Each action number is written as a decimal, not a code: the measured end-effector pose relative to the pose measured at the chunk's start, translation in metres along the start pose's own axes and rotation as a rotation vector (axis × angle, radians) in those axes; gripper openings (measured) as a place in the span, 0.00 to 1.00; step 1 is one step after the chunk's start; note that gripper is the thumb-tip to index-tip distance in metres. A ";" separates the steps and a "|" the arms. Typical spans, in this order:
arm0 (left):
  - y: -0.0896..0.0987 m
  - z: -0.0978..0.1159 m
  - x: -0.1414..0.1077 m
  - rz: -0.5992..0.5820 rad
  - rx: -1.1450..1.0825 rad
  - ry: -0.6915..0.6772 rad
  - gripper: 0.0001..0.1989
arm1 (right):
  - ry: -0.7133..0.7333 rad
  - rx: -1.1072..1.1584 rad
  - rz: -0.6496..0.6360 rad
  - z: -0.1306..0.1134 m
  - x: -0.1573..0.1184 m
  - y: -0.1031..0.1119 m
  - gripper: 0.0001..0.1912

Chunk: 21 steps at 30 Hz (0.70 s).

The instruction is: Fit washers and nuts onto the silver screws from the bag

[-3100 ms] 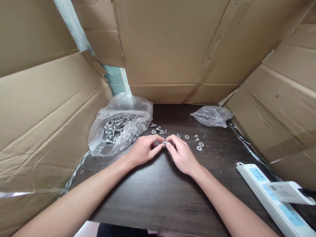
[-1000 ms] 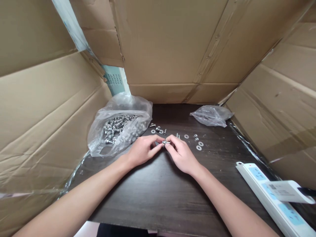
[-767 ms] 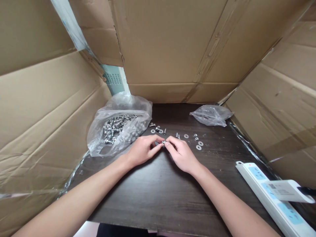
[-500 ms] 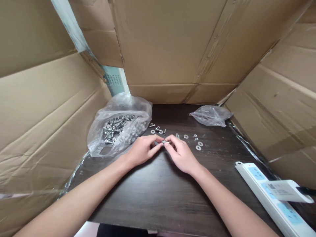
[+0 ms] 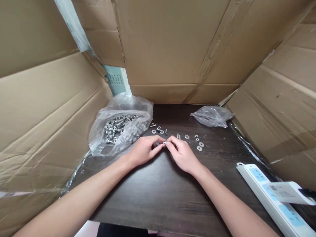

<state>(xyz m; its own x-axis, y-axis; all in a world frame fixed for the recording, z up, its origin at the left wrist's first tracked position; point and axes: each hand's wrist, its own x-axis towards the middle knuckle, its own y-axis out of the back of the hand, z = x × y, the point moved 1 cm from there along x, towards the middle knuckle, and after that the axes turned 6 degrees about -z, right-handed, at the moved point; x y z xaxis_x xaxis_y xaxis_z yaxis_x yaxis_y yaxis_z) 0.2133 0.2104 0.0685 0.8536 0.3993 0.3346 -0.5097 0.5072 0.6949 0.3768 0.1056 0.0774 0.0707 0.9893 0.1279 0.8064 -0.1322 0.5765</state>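
Note:
A small metal bolt (image 5: 164, 143) is pinched between both hands just above the dark table. My left hand (image 5: 145, 148) closes thumb and forefinger on its left end. From the other side, my right hand (image 5: 181, 153) grips it with bent fingers, which cover most of the shank. Beyond the fingertips lie a few loose bolts (image 5: 165, 132), a flat washer (image 5: 153, 131) and a bolt with a nut or washer (image 5: 158, 129). Right of my right hand are another washer (image 5: 187, 137), two nuts (image 5: 197, 136) and a pair of washers (image 5: 199, 148).
An open clear plastic bag (image 5: 98, 131) full of bolts stands at the left. A smaller plastic bag (image 5: 212, 116) lies at the back right. A white power strip (image 5: 269, 194) with a tag runs along the right. Cardboard walls (image 5: 177, 42) enclose the dark table (image 5: 158, 197).
Both hands stay almost in place. The right fingers now cover more of the bolt, whose shank showed between them before. The whole view has shifted slightly.

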 end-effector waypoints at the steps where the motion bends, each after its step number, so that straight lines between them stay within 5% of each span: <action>1: 0.000 0.000 0.000 0.003 0.000 0.001 0.08 | -0.003 0.001 0.004 0.000 0.000 0.000 0.12; 21: 0.001 0.002 0.001 0.008 -0.026 -0.010 0.09 | 0.023 0.006 0.018 -0.001 0.000 0.000 0.13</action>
<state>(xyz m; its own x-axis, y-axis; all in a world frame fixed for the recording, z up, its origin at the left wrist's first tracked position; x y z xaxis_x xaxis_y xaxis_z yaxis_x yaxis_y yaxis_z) 0.2140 0.2096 0.0708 0.8502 0.3964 0.3464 -0.5193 0.5237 0.6754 0.3763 0.1051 0.0779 0.0718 0.9850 0.1567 0.8084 -0.1495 0.5694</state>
